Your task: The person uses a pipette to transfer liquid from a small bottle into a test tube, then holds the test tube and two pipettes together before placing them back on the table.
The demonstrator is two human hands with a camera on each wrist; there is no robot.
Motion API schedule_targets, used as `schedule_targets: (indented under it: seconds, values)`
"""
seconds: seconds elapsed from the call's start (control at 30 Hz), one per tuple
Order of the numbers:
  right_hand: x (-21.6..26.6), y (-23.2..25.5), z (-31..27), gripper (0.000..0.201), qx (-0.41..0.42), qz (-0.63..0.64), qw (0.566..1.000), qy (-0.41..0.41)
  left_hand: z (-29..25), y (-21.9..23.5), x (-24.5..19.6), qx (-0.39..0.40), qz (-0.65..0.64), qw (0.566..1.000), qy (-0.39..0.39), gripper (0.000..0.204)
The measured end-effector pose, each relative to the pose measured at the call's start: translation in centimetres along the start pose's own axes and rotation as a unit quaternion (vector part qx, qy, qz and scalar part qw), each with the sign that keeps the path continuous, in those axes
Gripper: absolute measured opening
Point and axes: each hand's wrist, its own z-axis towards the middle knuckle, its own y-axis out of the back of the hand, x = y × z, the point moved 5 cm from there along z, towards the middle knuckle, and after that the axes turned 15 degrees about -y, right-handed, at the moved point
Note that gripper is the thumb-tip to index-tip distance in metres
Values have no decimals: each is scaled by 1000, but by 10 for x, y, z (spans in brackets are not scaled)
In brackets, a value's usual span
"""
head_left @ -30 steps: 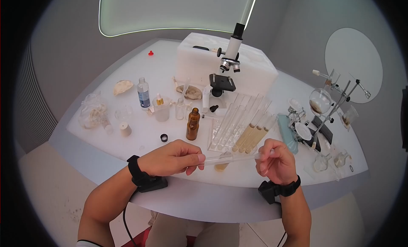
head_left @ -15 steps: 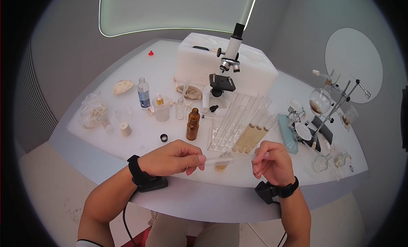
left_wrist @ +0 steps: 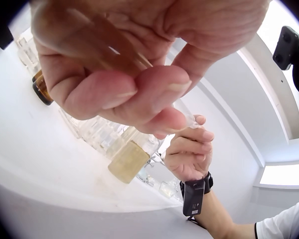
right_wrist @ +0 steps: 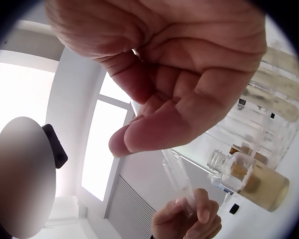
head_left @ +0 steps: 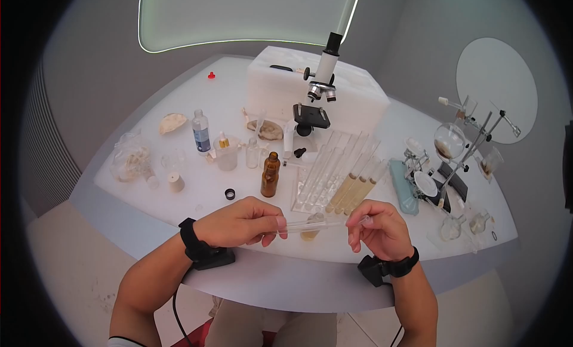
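Note:
A clear glass test tube [head_left: 316, 226] lies level in the air above the table's front edge, held by both hands. My left hand [head_left: 278, 224] pinches its left end between curled fingertips; in the left wrist view those fingers [left_wrist: 139, 94] close round the glass. My right hand [head_left: 360, 221] pinches the tube's right end with thumb and forefinger, the other fingers loosely curled. The right wrist view shows the test tube [right_wrist: 178, 175] running down from my right fingers [right_wrist: 154, 129] to the left hand [right_wrist: 189, 219]. A small flask of yellowish liquid [head_left: 311, 226] stands on the table right below.
Behind the hands stand a rack of long tubes [head_left: 340, 174], some with yellow liquid, an amber bottle [head_left: 270, 175], a black cap [head_left: 230, 194] and a microscope [head_left: 313, 108] before a white foam box [head_left: 358, 96]. A stand with a round flask [head_left: 450, 144] is at the right.
My right hand has slid left along the tube, closer to the left hand, and dropped slightly. The left hand has stayed in place.

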Motion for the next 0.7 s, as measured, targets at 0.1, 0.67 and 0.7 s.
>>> schedule_targets:
  seconds: [0.1, 0.67, 0.7]
  values:
    - [1, 1, -1, 27, 4, 4, 1000, 2, 0, 0, 2, -7, -8, 1000, -3, 34]
    - [9, 13, -6, 23, -34, 87, 989, 115, 0, 1, 3, -7, -13, 1000, -11, 33]
    - [9, 14, -6, 21, -40, 88, 988, 121, 0, 2, 3, -8, -12, 1000, -16, 32]
